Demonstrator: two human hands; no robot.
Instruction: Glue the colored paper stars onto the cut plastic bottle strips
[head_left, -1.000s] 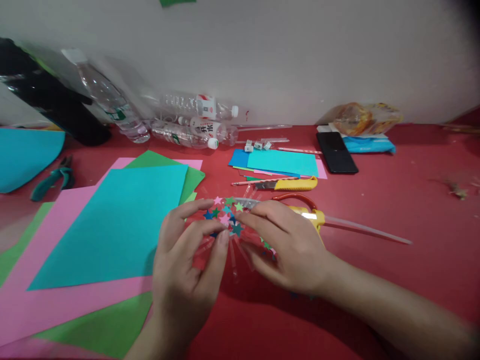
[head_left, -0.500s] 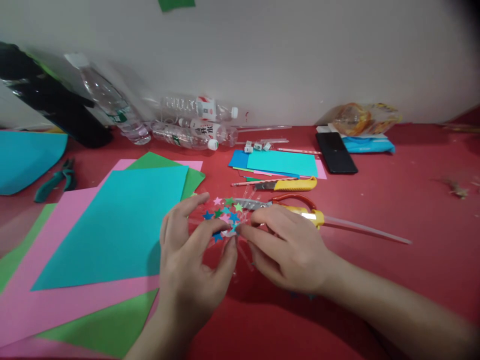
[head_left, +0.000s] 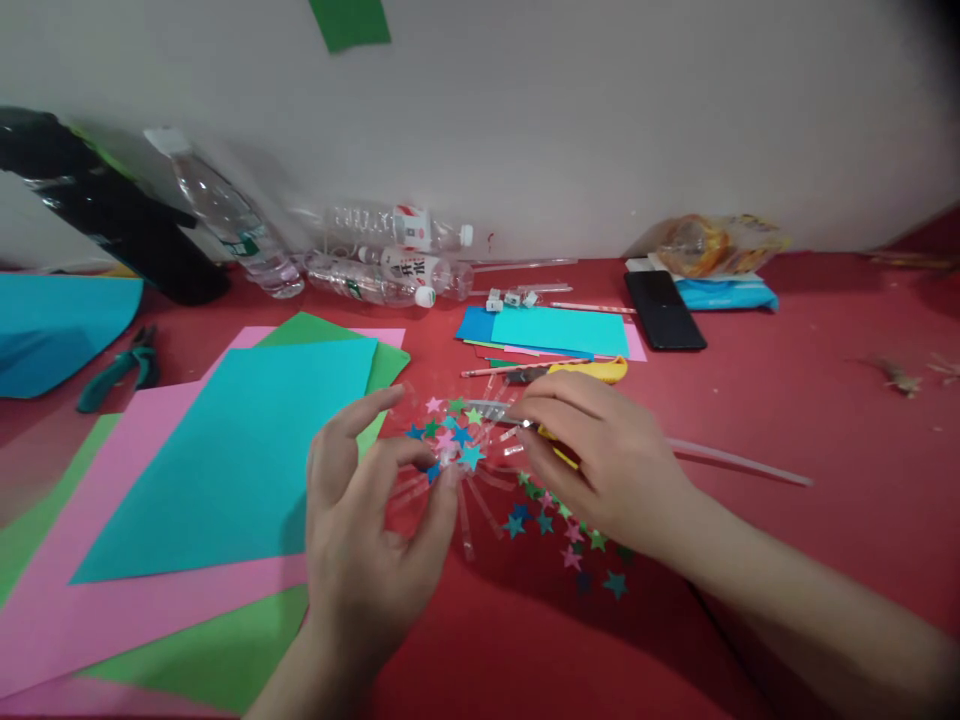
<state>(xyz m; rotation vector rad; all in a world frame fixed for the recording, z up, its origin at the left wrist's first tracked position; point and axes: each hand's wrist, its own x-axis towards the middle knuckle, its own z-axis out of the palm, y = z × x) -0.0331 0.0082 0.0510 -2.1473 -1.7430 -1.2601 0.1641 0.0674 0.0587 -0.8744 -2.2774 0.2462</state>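
My left hand point(head_left: 381, 500) pinches the middle of a clear plastic piece point(head_left: 466, 512) between thumb and forefinger. Thin transparent strips fan out from it on all sides. Small paper stars point(head_left: 461, 437) in pink, green and blue cluster at its centre, with a light blue star point(head_left: 471, 457) at the near side. My right hand point(head_left: 592, 455) hovers over the scissors point(head_left: 495, 411) and a yellow tool point(head_left: 559, 447), fingers slightly apart with nothing visible in them; its thumb is hidden. Loose paper stars point(head_left: 571, 532) lie on the red table below the right hand.
Coloured paper sheets point(head_left: 225, 450) cover the left side, with pliers point(head_left: 124, 370) beyond. Plastic bottles point(head_left: 375, 280) lie along the wall. Further right are paper strips point(head_left: 559, 330), a yellow cutter point(head_left: 600, 370), a phone point(head_left: 665, 310) and a translucent stick point(head_left: 739, 460).
My right hand has drawn away to the right from the star cluster, leaving the light blue star there. Loose stars on the table now show. My left hand keeps its pinch.
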